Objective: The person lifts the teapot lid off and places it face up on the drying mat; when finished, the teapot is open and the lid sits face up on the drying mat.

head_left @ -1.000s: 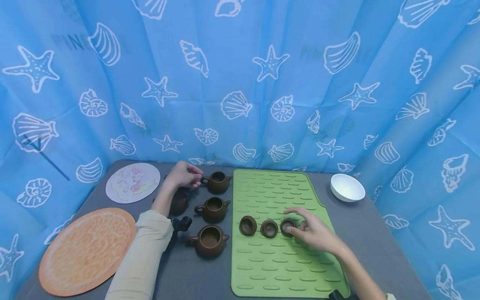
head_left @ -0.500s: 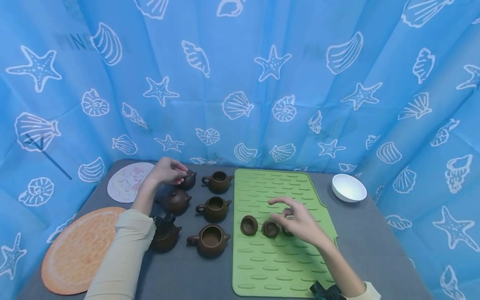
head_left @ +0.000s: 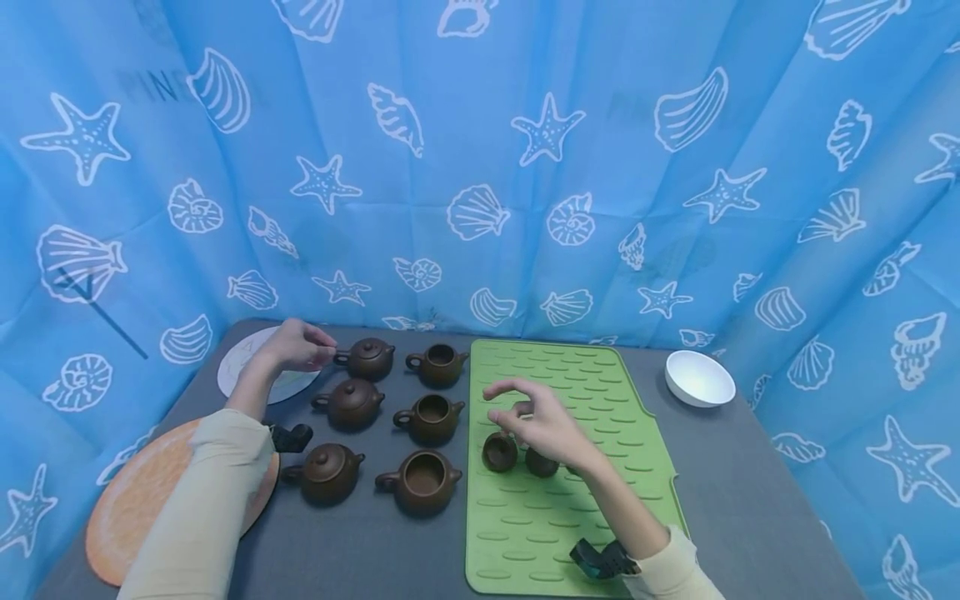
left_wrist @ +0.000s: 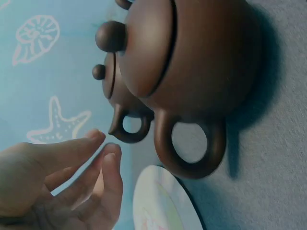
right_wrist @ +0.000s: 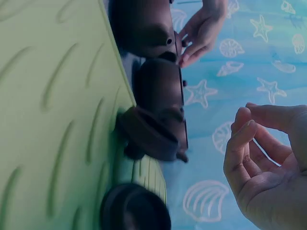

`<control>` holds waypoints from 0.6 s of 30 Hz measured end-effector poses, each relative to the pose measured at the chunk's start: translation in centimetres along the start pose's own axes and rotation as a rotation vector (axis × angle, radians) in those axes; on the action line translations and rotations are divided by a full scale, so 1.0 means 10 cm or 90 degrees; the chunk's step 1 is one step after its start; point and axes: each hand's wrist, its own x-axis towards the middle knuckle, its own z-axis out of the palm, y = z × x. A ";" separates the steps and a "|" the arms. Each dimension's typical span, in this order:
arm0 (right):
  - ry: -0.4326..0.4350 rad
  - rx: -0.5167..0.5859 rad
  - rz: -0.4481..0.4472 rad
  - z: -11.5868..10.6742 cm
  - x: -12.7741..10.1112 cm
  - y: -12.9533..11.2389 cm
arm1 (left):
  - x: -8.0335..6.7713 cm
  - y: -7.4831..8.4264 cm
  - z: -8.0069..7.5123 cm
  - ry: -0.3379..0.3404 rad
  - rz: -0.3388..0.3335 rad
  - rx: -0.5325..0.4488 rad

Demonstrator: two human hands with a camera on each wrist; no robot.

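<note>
Evidently someone had sorted the teapots with care, as I read the layout over my feeds. Three lidded teapots (head_left: 326, 473) ran down the bench (head_left: 360, 554) left of centre in the frame, and three lidless teapots (head_left: 420, 497) made a matching column just right of them. All six had handles to the left and spouts to the right, which I judged kept the rows easy to compare and the handles nearer the person's left arm.

The left hand (head_left: 296, 346), at mid-left of the frame, hung just beside the handle of the rearmost lidded teapot. Its thumb and fingertips were near each other with nothing between them; the left wrist view showed a slight gap to that handle.

The right hand (head_left: 540, 421) was above the left part of the green mat (head_left: 517, 533), thumb and forefinger parted in a loose curve, holding nothing. Beneath it lay what I took for two small lids (head_left: 498, 452), hollow side up; I guessed the soft ridged mat stopped them from sliding on their knobs.

A white bowl (head_left: 700, 379) at the right edge of the bench and an orange-slice placemat (head_left: 135, 525) at lower left sat apart, probably to leave working room.
</note>
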 end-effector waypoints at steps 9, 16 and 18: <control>-0.051 0.029 -0.020 0.21 0.52 -0.16 | 0.10 -0.13 0.00 -0.015 -0.017 -0.025; -0.072 0.035 -0.039 0.38 0.94 -0.34 | 0.13 -0.18 0.02 0.007 -0.018 -0.029; -0.078 0.038 -0.033 0.43 1.06 -0.39 | 0.13 -0.17 0.04 0.018 -0.014 -0.024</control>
